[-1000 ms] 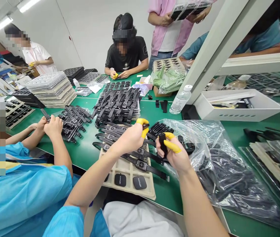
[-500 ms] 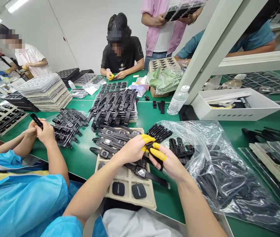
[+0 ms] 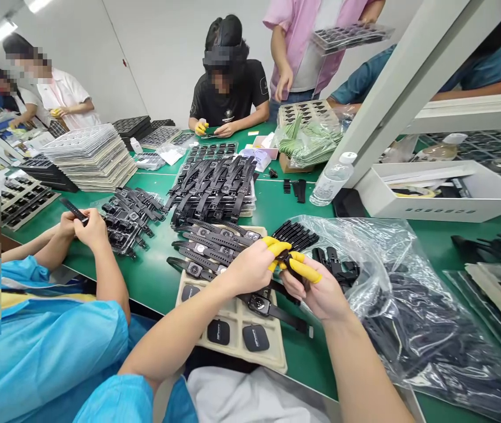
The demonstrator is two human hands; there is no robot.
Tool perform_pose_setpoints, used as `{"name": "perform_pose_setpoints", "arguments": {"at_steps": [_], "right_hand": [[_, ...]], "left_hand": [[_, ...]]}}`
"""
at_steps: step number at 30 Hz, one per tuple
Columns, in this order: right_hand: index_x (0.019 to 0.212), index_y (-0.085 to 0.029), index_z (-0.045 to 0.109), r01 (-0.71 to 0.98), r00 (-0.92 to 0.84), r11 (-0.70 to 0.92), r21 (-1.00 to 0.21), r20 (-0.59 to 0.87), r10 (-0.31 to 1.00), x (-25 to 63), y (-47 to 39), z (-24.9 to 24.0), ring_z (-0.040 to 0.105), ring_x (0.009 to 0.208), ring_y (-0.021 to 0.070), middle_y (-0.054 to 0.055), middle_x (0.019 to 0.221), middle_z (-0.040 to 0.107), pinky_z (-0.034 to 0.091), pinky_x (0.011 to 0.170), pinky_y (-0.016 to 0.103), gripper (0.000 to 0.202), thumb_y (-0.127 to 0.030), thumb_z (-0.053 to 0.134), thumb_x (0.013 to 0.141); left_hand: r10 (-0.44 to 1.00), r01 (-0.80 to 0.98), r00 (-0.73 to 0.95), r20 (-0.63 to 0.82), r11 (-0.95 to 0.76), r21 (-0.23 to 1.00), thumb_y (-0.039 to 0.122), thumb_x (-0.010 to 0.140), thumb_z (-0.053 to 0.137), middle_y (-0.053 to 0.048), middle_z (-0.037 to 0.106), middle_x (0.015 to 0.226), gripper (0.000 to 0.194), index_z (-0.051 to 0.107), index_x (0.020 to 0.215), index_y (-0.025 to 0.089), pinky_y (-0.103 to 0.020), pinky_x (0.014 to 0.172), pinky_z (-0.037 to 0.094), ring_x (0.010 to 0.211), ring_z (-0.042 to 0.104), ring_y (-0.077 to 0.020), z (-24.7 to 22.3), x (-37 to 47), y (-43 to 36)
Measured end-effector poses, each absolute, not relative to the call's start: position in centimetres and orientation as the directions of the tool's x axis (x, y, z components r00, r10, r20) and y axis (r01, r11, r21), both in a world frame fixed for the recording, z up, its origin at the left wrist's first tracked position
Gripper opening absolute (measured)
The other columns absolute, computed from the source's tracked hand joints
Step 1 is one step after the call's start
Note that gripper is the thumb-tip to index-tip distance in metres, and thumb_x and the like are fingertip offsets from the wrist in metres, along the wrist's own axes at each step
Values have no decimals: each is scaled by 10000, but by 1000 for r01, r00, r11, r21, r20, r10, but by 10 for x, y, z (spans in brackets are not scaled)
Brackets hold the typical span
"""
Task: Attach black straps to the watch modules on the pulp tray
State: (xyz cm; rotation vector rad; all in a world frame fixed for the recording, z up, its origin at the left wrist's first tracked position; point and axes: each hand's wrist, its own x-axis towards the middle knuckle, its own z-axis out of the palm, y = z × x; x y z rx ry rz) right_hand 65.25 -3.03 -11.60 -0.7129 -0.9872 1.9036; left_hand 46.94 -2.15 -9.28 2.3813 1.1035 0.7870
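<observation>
Yellow finger cots cover several fingertips of both my hands. My left hand (image 3: 254, 267) pinches one end of a black watch strap (image 3: 293, 272), and my right hand (image 3: 323, 291) grips the same piece from the other side. Fingers hide whether a watch case is attached to it. Just below my hands, a smartwatch (image 3: 259, 303) with its strap spread lies across a beige tray (image 3: 277, 359). More strapped watches (image 3: 200, 249) lie in rows on the tray's far part, and dark square watch faces (image 3: 256, 338) sit in its near compartments. Beyond my hands is a pile of black straps (image 3: 299, 234).
A clear plastic bag (image 3: 431, 329) of black straps fills the right side. Behind stand stacked watches (image 3: 215, 188), a water bottle (image 3: 332, 179) and a white box (image 3: 444, 202). At left, a co-worker's hands (image 3: 92, 229) hold a strap. Stacked trays (image 3: 96, 158) stand farther back.
The view has shifted slightly, so the scene sits a little farther right. Both my hands keep hold of the strap. The person in pink has lowered one hand from the tray they carry.
</observation>
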Motion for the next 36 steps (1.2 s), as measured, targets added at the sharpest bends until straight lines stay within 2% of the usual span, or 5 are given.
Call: {"name": "perform_pose_setpoints", "arguments": {"at_steps": [7,16,22,27,36], "right_hand": [[801,-218,571,-476,-437,-356,-804,-135,889,657,-28,-115,298,406,71,-71,480,418,242,396,208,394,-525,815,839],[739,-200,538,-321,-524,-462,-827,-251,814,663,-22,-119,270,386,48,-67,448,413,207,378,188,486,-578,836,804],[791,-204,560,-302,-523,-436,-848,-235,819,665,-24,-120,283,387,51,-68,442,426,223,385,186,464,-587,821,821],[821,-210,579,-325,-491,-395,-859,-204,847,663,-25,-121,290,390,62,-65,443,439,240,392,198,427,-570,806,844],[729,-210,564,-385,-513,-414,-825,-182,839,662,-26,-115,260,392,65,-58,456,403,213,385,219,402,-515,774,884]], "left_hand": [[786,553,536,307,-602,576,253,1033,381,-207,571,1360,514,462,1513,87,-475,1167,497,1354,536,-292,-92,474,-25],[793,744,582,179,-608,278,265,943,573,-193,626,1164,399,625,1278,55,-454,1087,523,1192,573,-322,-79,474,-29],[793,709,579,189,-605,362,222,971,514,-155,630,1211,358,600,1309,139,-483,1083,531,1225,581,-303,-84,471,-26],[782,634,572,247,-612,473,220,1014,443,-180,637,1230,392,572,1357,81,-444,1112,527,1247,586,-285,-87,469,-23],[782,643,579,232,-612,460,231,1007,437,-200,631,1244,435,570,1380,51,-451,1125,517,1235,592,-293,-80,470,-25]]}}
